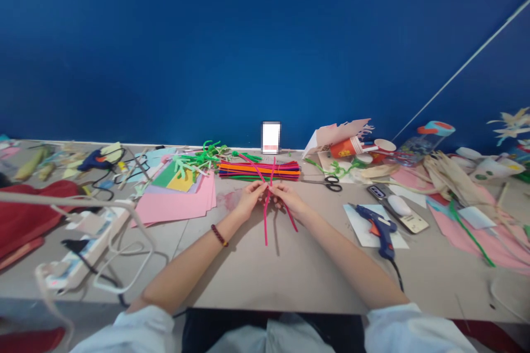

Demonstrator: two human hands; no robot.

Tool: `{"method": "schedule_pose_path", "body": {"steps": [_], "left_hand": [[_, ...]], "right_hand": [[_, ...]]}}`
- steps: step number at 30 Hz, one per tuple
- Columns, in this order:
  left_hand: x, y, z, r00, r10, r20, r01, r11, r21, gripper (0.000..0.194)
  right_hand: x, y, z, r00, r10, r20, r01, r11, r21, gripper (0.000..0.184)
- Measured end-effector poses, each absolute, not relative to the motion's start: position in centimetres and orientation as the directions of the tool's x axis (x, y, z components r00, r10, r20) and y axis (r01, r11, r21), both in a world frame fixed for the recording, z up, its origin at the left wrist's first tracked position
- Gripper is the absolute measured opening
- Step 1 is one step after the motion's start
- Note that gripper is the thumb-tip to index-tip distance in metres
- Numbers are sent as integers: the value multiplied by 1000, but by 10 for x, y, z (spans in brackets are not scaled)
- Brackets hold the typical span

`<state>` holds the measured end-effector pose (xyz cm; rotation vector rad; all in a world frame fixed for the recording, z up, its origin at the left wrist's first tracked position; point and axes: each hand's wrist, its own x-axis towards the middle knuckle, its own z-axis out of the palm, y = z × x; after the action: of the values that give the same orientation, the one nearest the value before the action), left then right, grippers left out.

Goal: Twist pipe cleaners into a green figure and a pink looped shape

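Two bright pink pipe cleaners cross each other in an X above the table. At the crossing, my left hand pinches them from the left, fingers closed. My right hand grips the same crossing from the right, its thumb and fingertips pressed together. The ends stick out above and below both hands. Just beyond my fingertips lies a bundle of pipe cleaners in pink, orange, purple and green. Whether the two strands are twisted together at the crossing is too small to tell.
Scissors lie right of the bundle; a blue glue gun rests on white paper nearby. Pink paper sheets and green pipe-cleaner shapes are at left. A power strip with looping cables sits front left. A phone lies right.
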<state>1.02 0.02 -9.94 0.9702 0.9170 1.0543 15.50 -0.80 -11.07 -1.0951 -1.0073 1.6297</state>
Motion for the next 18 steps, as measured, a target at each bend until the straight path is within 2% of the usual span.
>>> {"method": "schedule_pose_path", "body": {"steps": [7,12,18], "left_hand": [[13,-3,-102,185,976,-112,-265,159,951,35],[18,-3,-108,116,986,-120,-355,154,922,34],[16,1,-105,33,991,-130,-437,131,890,33]], "right_hand": [[152,-11,-102,-138,960,-244,-258,-273,-927,43],[149,-11,-102,-90,970,-225,-309,-242,-920,45],[150,-10,-104,-83,967,-241,-279,-254,-926,45]]}}
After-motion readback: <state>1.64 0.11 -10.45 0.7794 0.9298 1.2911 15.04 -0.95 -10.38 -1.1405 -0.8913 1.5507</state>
